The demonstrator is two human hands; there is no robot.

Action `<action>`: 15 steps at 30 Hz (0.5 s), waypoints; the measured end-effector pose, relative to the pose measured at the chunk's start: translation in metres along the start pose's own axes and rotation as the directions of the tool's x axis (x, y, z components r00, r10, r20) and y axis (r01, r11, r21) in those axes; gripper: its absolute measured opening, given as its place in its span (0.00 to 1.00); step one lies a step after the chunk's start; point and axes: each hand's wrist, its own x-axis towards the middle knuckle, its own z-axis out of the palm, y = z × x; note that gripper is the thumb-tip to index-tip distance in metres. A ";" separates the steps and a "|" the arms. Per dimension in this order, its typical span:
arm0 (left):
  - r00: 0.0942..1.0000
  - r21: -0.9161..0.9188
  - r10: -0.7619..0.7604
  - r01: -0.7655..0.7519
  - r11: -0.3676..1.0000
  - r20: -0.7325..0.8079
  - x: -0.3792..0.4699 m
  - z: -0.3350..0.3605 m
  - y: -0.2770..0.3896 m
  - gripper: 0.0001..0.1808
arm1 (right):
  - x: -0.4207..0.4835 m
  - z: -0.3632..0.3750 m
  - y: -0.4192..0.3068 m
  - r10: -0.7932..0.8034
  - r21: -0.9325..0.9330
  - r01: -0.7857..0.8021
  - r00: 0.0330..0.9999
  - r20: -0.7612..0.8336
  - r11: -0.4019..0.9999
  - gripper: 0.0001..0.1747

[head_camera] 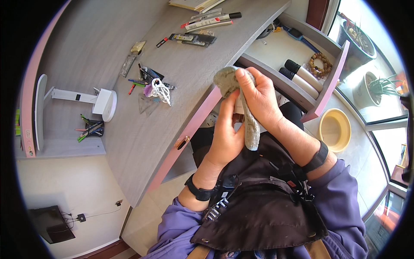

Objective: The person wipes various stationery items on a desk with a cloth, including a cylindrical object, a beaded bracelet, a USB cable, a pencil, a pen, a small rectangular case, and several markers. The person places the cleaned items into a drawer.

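Note:
My right hand (262,98) grips a grey-green cloth (251,129), its thumb pressing on the folded top. A long strip of the cloth hangs down between my wrists. My left hand (228,134) is against the other side, its fingers around a pale, smooth object (238,105) that the cloth and fingers partly cover. What that object is cannot be made out. Both hands are above my lap, in front of the desk edge. Just beyond my right hand, the open drawer (258,63) holds two microphones (302,77), a bead bracelet (320,64) and a blue-strapped watch (299,35).
On the grey desk (139,155) lie markers (210,24), lead cases (194,39), a coiled white cable (160,91) and set squares (148,104). A white desk lamp (105,105) and a pen holder (97,128) stand farther left. A yellow basin (334,131) rests on the floor at right.

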 end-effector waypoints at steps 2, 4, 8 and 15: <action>0.990 -0.306 -0.040 -0.004 0.952 -0.136 -0.001 0.005 -0.003 0.31 | 0.005 0.003 0.000 0.086 0.135 -0.081 0.996 -0.033 0.988 0.19; 0.978 -0.328 -0.058 -0.011 0.945 -0.199 -0.002 0.007 -0.004 0.29 | 0.010 0.005 -0.006 0.149 0.300 -0.122 0.986 -0.071 0.946 0.20; 0.973 -0.162 -0.010 -0.028 0.986 -0.233 0.000 0.006 -0.003 0.27 | 0.011 0.002 -0.025 0.385 0.534 -0.337 0.923 0.024 0.776 0.22; 0.878 0.578 0.420 -0.223 0.785 -0.230 0.003 -0.002 -0.004 0.28 | -0.004 0.004 -0.016 0.131 -0.104 -0.111 0.970 0.205 0.988 0.26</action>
